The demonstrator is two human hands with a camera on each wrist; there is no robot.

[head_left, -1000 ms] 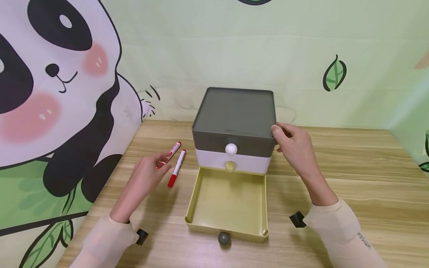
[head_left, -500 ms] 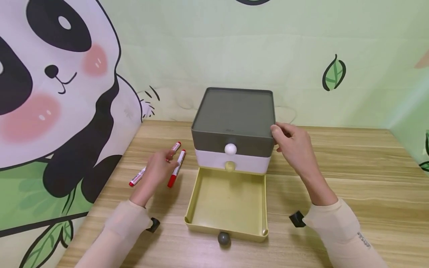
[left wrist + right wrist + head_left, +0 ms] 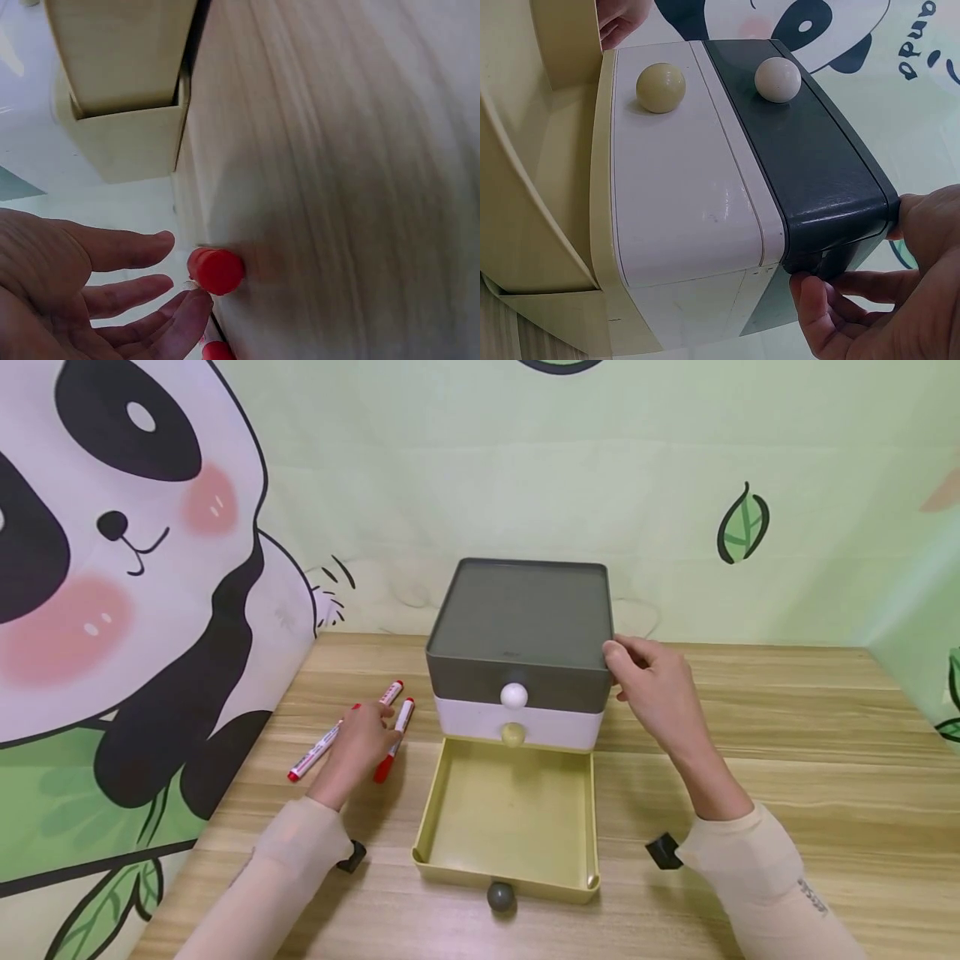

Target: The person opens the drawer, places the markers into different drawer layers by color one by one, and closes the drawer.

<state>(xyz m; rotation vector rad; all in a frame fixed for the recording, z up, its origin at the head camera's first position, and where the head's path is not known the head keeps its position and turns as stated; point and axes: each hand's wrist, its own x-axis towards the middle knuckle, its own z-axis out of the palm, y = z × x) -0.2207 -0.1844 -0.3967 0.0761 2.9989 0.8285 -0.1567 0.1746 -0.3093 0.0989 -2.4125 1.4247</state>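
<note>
Three white markers with red caps lie on the table in the head view: a left marker (image 3: 317,752), a middle marker (image 3: 391,693) partly behind my fingers, and a right marker (image 3: 402,718). Over them, my left hand (image 3: 358,743) reaches with loosely bent fingers. In the left wrist view, thumb and fingers stand apart beside a red marker cap (image 3: 217,271); fingertips are close to it, contact unclear. My right hand (image 3: 658,689) grips the front right top corner of a stacked drawer box (image 3: 525,618). Its bottom yellow drawer (image 3: 517,818) is pulled out, with nothing inside.
The grey top and white middle drawers are closed, with a white knob (image 3: 513,696) and a yellow knob (image 3: 513,735). A dark knob (image 3: 501,897) sticks out from the pulled-out drawer. Behind the wooden table (image 3: 787,735) hangs a panda-print backdrop (image 3: 660,460).
My left hand has moved right, toward the right marker, uncovering the left marker. My right hand stays on the box corner, and the yellow drawer remains pulled out.
</note>
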